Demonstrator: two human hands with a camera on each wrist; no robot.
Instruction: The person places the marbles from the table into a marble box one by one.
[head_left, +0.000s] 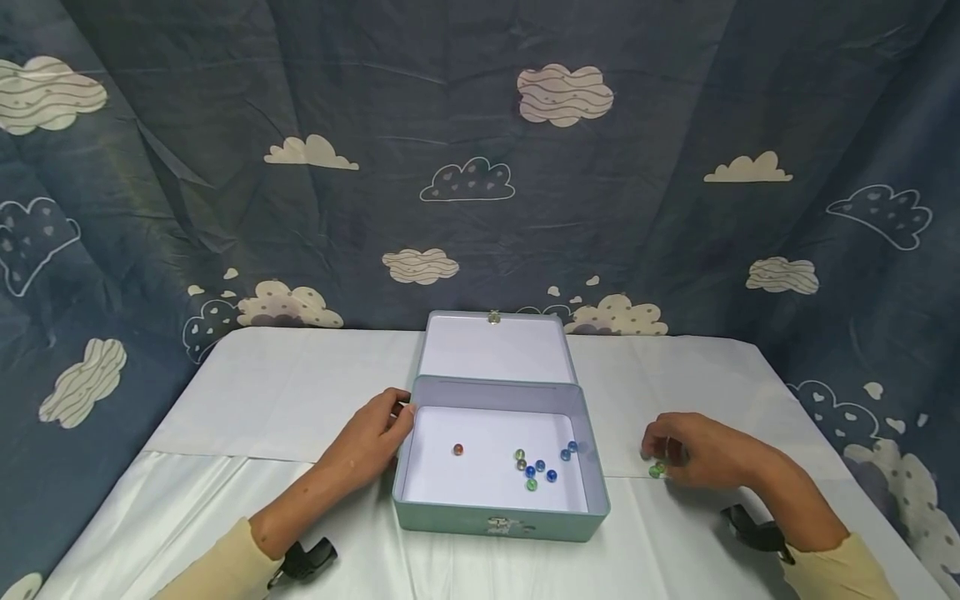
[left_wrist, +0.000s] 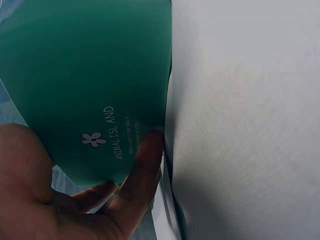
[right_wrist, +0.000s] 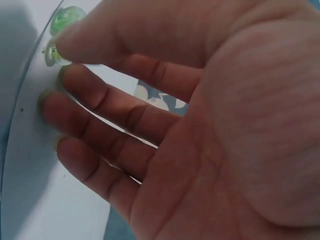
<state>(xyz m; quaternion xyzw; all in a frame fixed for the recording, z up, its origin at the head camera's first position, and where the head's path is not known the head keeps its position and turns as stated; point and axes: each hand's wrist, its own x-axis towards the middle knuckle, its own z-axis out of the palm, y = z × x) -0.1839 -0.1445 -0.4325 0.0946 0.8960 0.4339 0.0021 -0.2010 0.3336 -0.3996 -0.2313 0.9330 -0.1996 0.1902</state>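
A shallow green metal box [head_left: 504, 523] with a pale inside lies open on the table. My left hand [head_left: 372, 435] holds it at its back left corner, thumb near the rim. The left wrist view shows its fingers against the green side wall [left_wrist: 95, 75], which is printed with lettering and a flower. Inside the box are several blue marbles [head_left: 551, 476], a few green ones [head_left: 531, 484] and one orange-brown marble [head_left: 458, 449]. To the right of the box, my right hand [head_left: 705, 452] pinches a yellow-green marble [right_wrist: 52, 52] low at the table. Another green marble [right_wrist: 68, 19] lies beside it.
The box's lid [head_left: 495, 346] leans back, hinged at the rear, with a clasp [head_left: 493, 317] on its far edge. A white cloth [head_left: 285, 383] with a crosswise crease covers the table. Behind it hangs a dark blue curtain [head_left: 480, 233] printed with clouds.
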